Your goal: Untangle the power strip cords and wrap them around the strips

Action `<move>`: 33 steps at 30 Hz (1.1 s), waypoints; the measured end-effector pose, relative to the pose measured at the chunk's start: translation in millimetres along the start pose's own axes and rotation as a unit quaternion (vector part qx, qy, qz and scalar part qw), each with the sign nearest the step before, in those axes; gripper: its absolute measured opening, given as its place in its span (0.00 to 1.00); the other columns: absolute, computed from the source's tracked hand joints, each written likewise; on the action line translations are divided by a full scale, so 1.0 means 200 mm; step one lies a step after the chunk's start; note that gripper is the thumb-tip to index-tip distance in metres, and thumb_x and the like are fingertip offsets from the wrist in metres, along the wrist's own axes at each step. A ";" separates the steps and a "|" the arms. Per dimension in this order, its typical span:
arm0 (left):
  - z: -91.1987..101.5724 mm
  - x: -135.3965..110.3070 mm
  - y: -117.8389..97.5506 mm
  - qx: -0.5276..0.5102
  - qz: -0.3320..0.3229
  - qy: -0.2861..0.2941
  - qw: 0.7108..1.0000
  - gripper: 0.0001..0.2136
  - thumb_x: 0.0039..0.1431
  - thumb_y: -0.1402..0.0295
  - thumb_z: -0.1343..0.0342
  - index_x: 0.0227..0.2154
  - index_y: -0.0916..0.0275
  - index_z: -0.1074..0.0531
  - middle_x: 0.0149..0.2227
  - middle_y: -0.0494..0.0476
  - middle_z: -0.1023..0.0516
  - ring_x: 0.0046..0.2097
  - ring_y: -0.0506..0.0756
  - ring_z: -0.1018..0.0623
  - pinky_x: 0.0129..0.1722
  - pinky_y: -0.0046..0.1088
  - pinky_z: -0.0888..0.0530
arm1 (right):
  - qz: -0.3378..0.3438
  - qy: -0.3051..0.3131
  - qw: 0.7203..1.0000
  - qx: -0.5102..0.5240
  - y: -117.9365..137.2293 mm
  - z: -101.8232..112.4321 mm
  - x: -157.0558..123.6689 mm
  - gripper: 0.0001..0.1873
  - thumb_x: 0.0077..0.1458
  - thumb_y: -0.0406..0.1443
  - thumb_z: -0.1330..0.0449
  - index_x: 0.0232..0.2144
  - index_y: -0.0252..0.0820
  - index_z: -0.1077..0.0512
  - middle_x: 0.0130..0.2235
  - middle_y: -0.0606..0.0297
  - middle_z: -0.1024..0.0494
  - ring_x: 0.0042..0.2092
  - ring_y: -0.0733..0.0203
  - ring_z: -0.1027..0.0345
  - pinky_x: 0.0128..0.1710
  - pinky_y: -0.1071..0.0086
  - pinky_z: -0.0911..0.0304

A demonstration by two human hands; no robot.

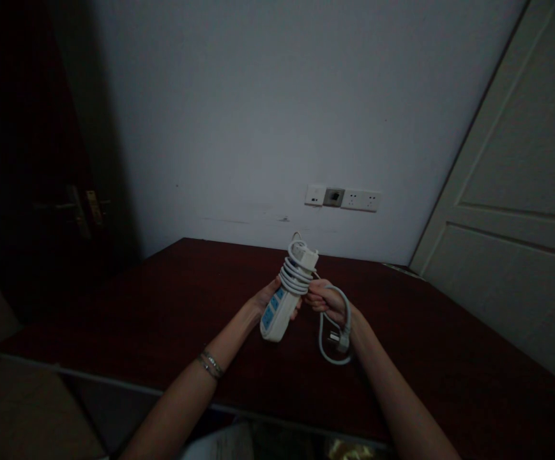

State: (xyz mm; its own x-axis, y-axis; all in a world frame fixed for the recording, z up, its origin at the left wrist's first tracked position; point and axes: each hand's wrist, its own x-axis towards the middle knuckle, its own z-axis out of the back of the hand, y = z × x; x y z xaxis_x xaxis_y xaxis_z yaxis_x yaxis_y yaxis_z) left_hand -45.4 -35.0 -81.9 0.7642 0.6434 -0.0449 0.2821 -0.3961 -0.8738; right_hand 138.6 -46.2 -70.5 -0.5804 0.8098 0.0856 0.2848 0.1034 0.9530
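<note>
My left hand (264, 299) grips a white power strip (277, 311) with blue sockets, held tilted above the dark red table (172, 306). Several turns of its white cord (296, 276) are wound round the strip's upper end. My right hand (327, 300) is closed on the loose part of the cord just right of the strip. A loop of cord hangs below that hand, and the plug (341, 342) dangles at the end of it near my right wrist.
White wall sockets (344, 198) sit on the wall behind the table. A dark door with a metal handle (78, 207) stands at the left. A pale panelled door (521, 223) fills the right side.
</note>
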 end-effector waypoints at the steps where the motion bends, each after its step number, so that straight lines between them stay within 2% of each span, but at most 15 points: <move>1: 0.01 0.00 0.00 0.003 0.006 0.006 1.000 0.40 0.44 0.36 0.59 0.42 0.72 0.29 0.19 0.59 0.27 0.17 0.53 0.29 0.19 0.26 0.35 | 0.001 -0.004 1.000 -0.009 0.01 -0.01 0.00 0.21 0.45 0.40 0.36 0.17 0.38 0.44 0.15 0.78 0.49 0.16 0.78 0.65 0.12 0.83 0.69; 5: 0.03 -0.02 -0.03 0.016 0.038 0.011 0.999 0.40 0.46 0.37 0.61 0.43 0.73 0.31 0.21 0.59 0.27 0.20 0.54 0.28 0.20 0.27 0.34 | 0.016 -0.032 0.996 -0.086 0.04 -0.05 0.00 0.22 0.45 0.43 0.37 0.15 0.39 0.45 0.15 0.77 0.47 0.16 0.78 0.62 0.12 0.81 0.67; 8: 0.03 -0.05 -0.07 0.016 0.046 0.009 0.999 0.38 0.50 0.40 0.62 0.41 0.74 0.30 0.22 0.60 0.26 0.20 0.54 0.28 0.21 0.28 0.33 | 0.041 -0.044 0.981 -0.184 0.09 -0.07 -0.02 0.22 0.48 0.46 0.40 0.15 0.38 0.42 0.15 0.75 0.45 0.16 0.77 0.57 0.13 0.79 0.60; 13: 0.04 -0.07 -0.08 0.037 0.089 0.056 0.994 0.35 0.50 0.41 0.58 0.40 0.73 0.30 0.23 0.62 0.25 0.23 0.56 0.26 0.24 0.30 0.31 | 0.068 0.037 0.930 -0.359 0.19 -0.08 -0.05 0.20 0.50 0.46 0.42 0.18 0.34 0.32 0.17 0.68 0.36 0.19 0.73 0.47 0.17 0.77 0.51; 15: 0.06 -0.06 -0.06 0.042 0.091 0.062 0.993 0.35 0.49 0.41 0.56 0.40 0.73 0.30 0.23 0.62 0.25 0.21 0.56 0.26 0.23 0.30 0.31 | 0.073 0.040 0.920 -0.383 0.23 -0.10 -0.05 0.19 0.50 0.45 0.42 0.19 0.34 0.32 0.18 0.67 0.34 0.19 0.73 0.46 0.17 0.78 0.51; 19: 0.05 -0.04 -0.03 0.033 0.045 0.057 0.997 0.34 0.46 0.39 0.53 0.37 0.71 0.29 0.20 0.59 0.26 0.19 0.55 0.27 0.19 0.28 0.33 | 0.081 0.036 0.923 -0.375 0.26 -0.12 -0.04 0.17 0.49 0.45 0.41 0.22 0.36 0.32 0.20 0.68 0.33 0.20 0.71 0.42 0.19 0.77 0.46; 22: 0.02 -0.04 -0.04 0.027 0.019 0.050 0.998 0.34 0.45 0.39 0.53 0.35 0.71 0.29 0.19 0.59 0.27 0.18 0.54 0.28 0.17 0.26 0.34 | 0.070 0.056 0.924 -0.371 0.26 -0.10 -0.03 0.23 0.51 0.50 0.46 0.22 0.35 0.31 0.22 0.63 0.29 0.24 0.67 0.36 0.24 0.73 0.39; 24: 0.00 -0.05 -0.06 0.025 0.017 0.037 0.999 0.33 0.47 0.41 0.54 0.36 0.71 0.29 0.19 0.59 0.27 0.18 0.54 0.28 0.16 0.25 0.35 | 0.084 0.012 0.932 -0.351 0.26 -0.05 -0.02 0.27 0.51 0.54 0.49 0.22 0.35 0.30 0.24 0.60 0.27 0.26 0.65 0.33 0.28 0.70 0.36; 26: -0.01 -0.06 -0.08 0.018 0.012 0.027 0.999 0.31 0.50 0.43 0.54 0.36 0.71 0.29 0.19 0.59 0.27 0.18 0.53 0.28 0.17 0.24 0.34 | 0.105 -0.074 0.940 -0.317 0.30 0.03 -0.02 0.30 0.49 0.57 0.50 0.24 0.36 0.28 0.25 0.58 0.26 0.27 0.63 0.32 0.31 0.67 0.35; 28: -0.01 -0.08 -0.10 0.011 0.004 0.027 1.000 0.30 0.50 0.44 0.53 0.37 0.71 0.30 0.20 0.58 0.27 0.18 0.53 0.27 0.18 0.24 0.34 | 0.115 -0.155 0.933 -0.305 0.36 0.12 -0.04 0.34 0.47 0.61 0.53 0.24 0.36 0.28 0.25 0.56 0.25 0.28 0.60 0.31 0.31 0.65 0.34; 29: -0.01 -0.08 -0.10 0.010 -0.002 0.030 0.999 0.30 0.49 0.44 0.52 0.38 0.71 0.30 0.20 0.58 0.26 0.19 0.53 0.27 0.18 0.24 0.34 | 0.112 -0.186 0.922 -0.319 0.41 0.18 -0.05 0.36 0.46 0.62 0.55 0.22 0.37 0.28 0.24 0.55 0.26 0.28 0.59 0.31 0.30 0.64 0.34; 31: 0.00 -0.08 -0.10 0.014 -0.007 0.045 0.999 0.30 0.46 0.44 0.49 0.37 0.70 0.30 0.21 0.59 0.26 0.19 0.53 0.27 0.17 0.25 0.33 | 0.114 -0.237 0.881 -0.392 0.50 0.29 -0.09 0.36 0.48 0.61 0.56 0.22 0.37 0.27 0.24 0.56 0.26 0.29 0.59 0.31 0.33 0.64 0.35; 33: 0.00 -0.08 -0.09 0.027 -0.006 0.061 0.998 0.30 0.42 0.44 0.45 0.36 0.70 0.30 0.22 0.60 0.26 0.19 0.54 0.27 0.17 0.26 0.31 | 0.058 -0.287 0.834 -0.468 0.60 0.39 -0.13 0.35 0.49 0.60 0.55 0.19 0.37 0.27 0.21 0.56 0.27 0.25 0.60 0.33 0.31 0.64 0.36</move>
State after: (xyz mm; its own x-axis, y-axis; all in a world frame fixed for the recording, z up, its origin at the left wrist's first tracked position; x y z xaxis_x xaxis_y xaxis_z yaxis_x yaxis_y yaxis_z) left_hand -62.1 -38.7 -66.1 0.8264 0.5627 0.0221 0.2629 -0.3508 -0.8988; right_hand 247.4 -8.9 18.2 -0.0529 0.9541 0.2947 -0.5621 -0.2723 0.7809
